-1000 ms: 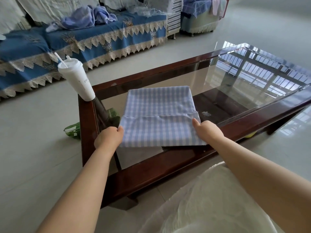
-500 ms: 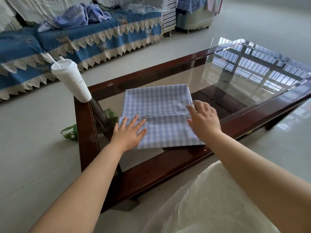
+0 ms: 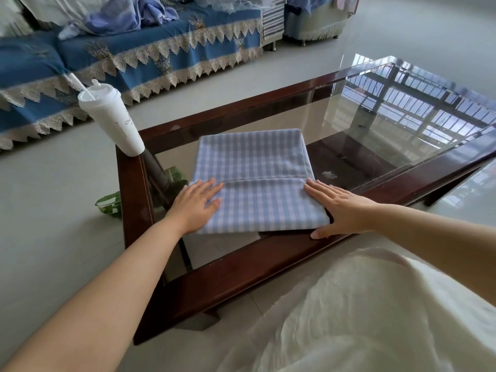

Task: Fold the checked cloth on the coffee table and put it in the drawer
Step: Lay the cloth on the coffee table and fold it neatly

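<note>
The blue-and-white checked cloth (image 3: 255, 178) lies folded into a flat rectangle on the glass top of the coffee table (image 3: 241, 267), near its left end. A hem seam runs across it. My left hand (image 3: 194, 206) rests flat on the cloth's near left corner, fingers straight. My right hand (image 3: 339, 208) lies flat on the near right corner, its thumb on the wooden frame. No drawer shows in this view.
A white lidded cup with a straw (image 3: 112, 119) stands on the table's far left corner. A green bag (image 3: 110, 206) lies on the floor under that corner. A blue-covered sofa (image 3: 128, 57) with loose clothes runs along the back. My white garment (image 3: 362, 318) fills the lower right.
Both hands let go of the cloth's near edge, opened, and now press flat on its near corners. The camera has come closer to the table.
</note>
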A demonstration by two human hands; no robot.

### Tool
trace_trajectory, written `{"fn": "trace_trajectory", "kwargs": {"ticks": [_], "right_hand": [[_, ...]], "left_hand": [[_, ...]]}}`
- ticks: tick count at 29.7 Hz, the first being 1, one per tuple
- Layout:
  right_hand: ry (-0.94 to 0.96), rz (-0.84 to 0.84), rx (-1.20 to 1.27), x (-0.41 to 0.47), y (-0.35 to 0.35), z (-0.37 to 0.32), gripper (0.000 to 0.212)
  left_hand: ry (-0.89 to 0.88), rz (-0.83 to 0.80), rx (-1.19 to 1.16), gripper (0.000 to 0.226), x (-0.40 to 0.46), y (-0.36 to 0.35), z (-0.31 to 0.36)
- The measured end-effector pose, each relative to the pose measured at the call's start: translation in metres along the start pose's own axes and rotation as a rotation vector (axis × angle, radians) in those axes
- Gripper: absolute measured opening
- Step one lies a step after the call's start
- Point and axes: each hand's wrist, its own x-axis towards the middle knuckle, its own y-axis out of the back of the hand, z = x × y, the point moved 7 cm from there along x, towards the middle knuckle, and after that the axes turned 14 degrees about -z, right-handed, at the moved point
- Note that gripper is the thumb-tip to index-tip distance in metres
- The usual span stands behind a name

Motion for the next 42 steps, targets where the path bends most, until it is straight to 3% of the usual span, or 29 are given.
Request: {"fn": "trace_trajectory", "kwargs": {"ticks": [4,9,13,15,18,21,26,28,30,32,35,38,40,42], "right_hand": [[0.079,0.268,-0.040,-0.009,0.007,-0.001,0.101],[0.233,0.473,-0.017,-0.017,0.004,-0.005,0.086],[0.357,0.742,-0.130,-0.026,0.017,-0.015,0.071],[0.428,0.800,-0.169,-0.025,0.022,-0.019,0.063],[0.479,0.709,-0.220,-0.016,0.023,-0.013,0.072],[0.385,0.592,-0.177,-0.005,0.028,0.005,0.087],[0.345,0.419,-0.171,0.015,0.022,0.001,0.077],[0.329,0.424,-0.041,0.015,0.025,0.002,0.066],[0.292,0.485,0.100,0.013,0.032,0.004,0.051],[0.128,0.498,0.255,0.012,0.042,0.008,0.041],[-0.136,0.426,0.348,0.017,0.055,0.012,0.050],[-0.189,0.476,0.398,0.017,0.070,0.008,0.063],[-0.201,0.483,0.486,0.016,0.071,0.009,0.063],[-0.206,0.456,0.522,0.012,0.067,0.007,0.060]], "left_hand": [[-0.009,0.016,-0.040,0.050,-0.001,0.004,0.000],[-0.010,0.007,-0.077,0.050,0.000,0.006,-0.002],[0.002,0.019,-0.104,0.049,0.000,0.004,-0.001],[-0.001,0.020,-0.108,0.050,0.001,0.004,-0.001],[-0.004,0.017,-0.128,0.050,0.001,0.003,-0.001],[-0.003,0.020,-0.136,0.050,0.000,0.004,-0.002],[-0.001,0.029,-0.150,0.048,0.002,0.004,-0.002],[-0.027,0.032,-0.247,0.042,0.004,0.008,-0.005],[-0.059,0.001,-0.510,0.037,0.003,0.014,-0.010],[-0.047,-0.025,-0.736,0.033,0.001,0.019,-0.016],[0.017,0.109,-0.830,0.020,-0.005,0.030,-0.031],[0.064,0.280,-0.996,0.020,-0.011,0.039,-0.042],[0.074,0.266,-1.028,0.015,-0.013,0.042,-0.042],[0.047,0.146,-0.926,0.009,-0.014,0.041,-0.039]]}}
